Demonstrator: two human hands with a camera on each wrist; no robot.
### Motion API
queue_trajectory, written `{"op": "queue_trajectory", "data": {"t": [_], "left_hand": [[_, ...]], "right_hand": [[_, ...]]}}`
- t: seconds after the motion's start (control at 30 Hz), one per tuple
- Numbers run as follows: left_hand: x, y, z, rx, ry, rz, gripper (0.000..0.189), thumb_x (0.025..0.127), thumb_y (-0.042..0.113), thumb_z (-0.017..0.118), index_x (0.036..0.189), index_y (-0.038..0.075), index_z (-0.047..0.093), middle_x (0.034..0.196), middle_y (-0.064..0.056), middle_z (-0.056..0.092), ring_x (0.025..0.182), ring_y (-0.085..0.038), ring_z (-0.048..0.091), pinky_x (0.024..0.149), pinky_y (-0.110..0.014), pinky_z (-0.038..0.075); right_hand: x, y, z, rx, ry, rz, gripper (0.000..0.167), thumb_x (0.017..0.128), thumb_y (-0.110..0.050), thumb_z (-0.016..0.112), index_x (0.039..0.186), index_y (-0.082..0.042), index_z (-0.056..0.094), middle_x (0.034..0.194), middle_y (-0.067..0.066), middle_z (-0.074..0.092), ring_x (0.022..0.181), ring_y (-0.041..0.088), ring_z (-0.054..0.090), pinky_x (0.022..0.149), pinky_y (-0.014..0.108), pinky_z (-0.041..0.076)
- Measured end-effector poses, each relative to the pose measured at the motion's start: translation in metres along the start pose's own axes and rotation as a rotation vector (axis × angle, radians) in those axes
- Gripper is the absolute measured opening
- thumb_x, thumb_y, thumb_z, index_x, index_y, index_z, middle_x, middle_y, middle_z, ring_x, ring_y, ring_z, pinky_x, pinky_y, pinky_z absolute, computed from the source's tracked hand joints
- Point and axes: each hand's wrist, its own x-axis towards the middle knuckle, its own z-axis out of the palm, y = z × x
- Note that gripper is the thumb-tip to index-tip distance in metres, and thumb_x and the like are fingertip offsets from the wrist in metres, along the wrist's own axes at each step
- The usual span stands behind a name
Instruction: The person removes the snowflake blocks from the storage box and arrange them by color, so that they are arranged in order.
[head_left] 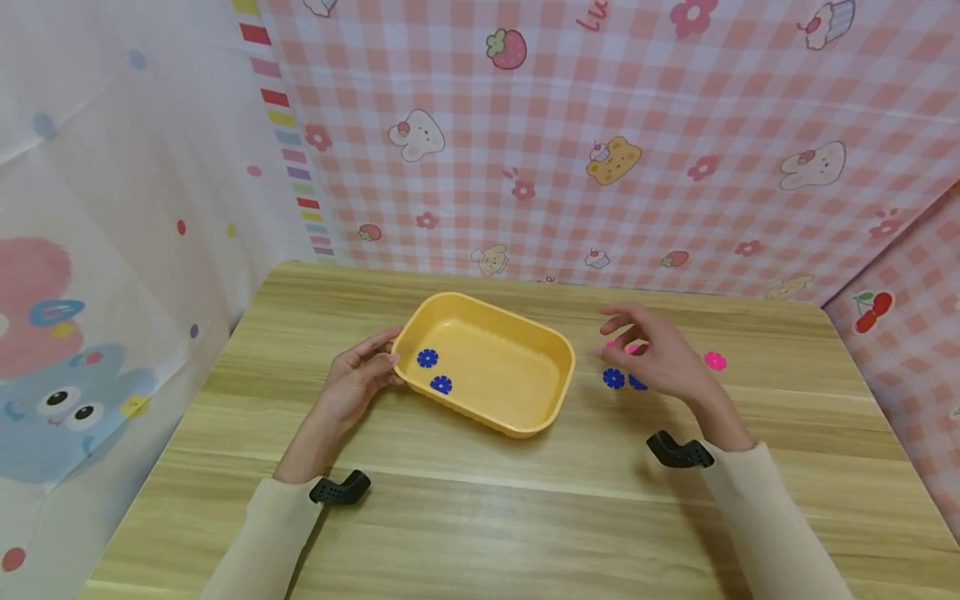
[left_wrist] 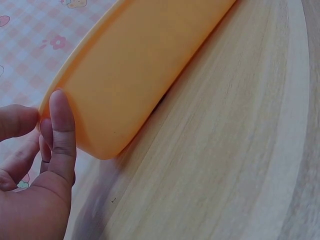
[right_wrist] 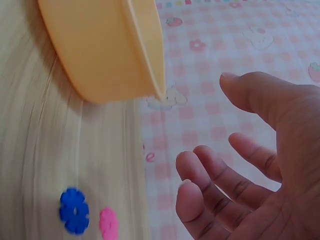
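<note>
A yellow plastic tray [head_left: 498, 371] sits on the table, with two blue snowflake-shaped plastic discs [head_left: 427, 358] lying in its left end. My left hand [head_left: 352, 375] pinches the tray's left rim between thumb and fingers; the left wrist view shows this grip on the tray wall [left_wrist: 130, 75] up close. To the tray's right, my right hand [head_left: 663, 358] hovers with relaxed, slightly bent fingers and nothing held. Beneath and beside it lie blue discs [head_left: 613, 378] and pink discs [head_left: 632, 349], partly hidden by the hand. The right wrist view shows a blue disc [right_wrist: 74, 211] by a pink one [right_wrist: 108, 223].
One more pink disc [head_left: 716, 361] lies apart on the wooden table [head_left: 480, 517], right of my right hand. A pink checked cloth [head_left: 555, 108] hangs behind the table's far edge. Pale printed cloth [head_left: 112, 208] hangs at the left.
</note>
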Motion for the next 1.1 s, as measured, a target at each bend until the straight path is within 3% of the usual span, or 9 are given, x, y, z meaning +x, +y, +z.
{"op": "queue_trajectory", "data": {"t": [0.4,1.1], "left_hand": [[0.001,0.000,0.000,-0.010,0.003,-0.002,0.056,0.099,-0.001,0.061,0.152,0.000,0.045,0.112,-0.004,0.055,0.080,-0.010,0.064,0.075,-0.022,0.062],[-0.001,0.001,0.000,0.002,-0.006,-0.008,0.055,0.100,0.003,0.062,0.152,0.002,0.046,0.115,-0.004,0.054,0.083,-0.012,0.064,0.075,-0.022,0.062]], "right_hand": [[0.023,-0.031,0.013,-0.014,-0.102,-0.064,0.062,0.092,-0.033,0.077,0.146,-0.020,0.051,0.123,0.007,0.065,0.098,0.019,0.066,0.080,0.040,0.060],[0.064,-0.069,0.051,-0.032,-0.308,-0.099,0.065,0.090,-0.034,0.079,0.146,-0.013,0.052,0.126,0.013,0.065,0.096,0.018,0.065,0.081,0.036,0.059]]}}
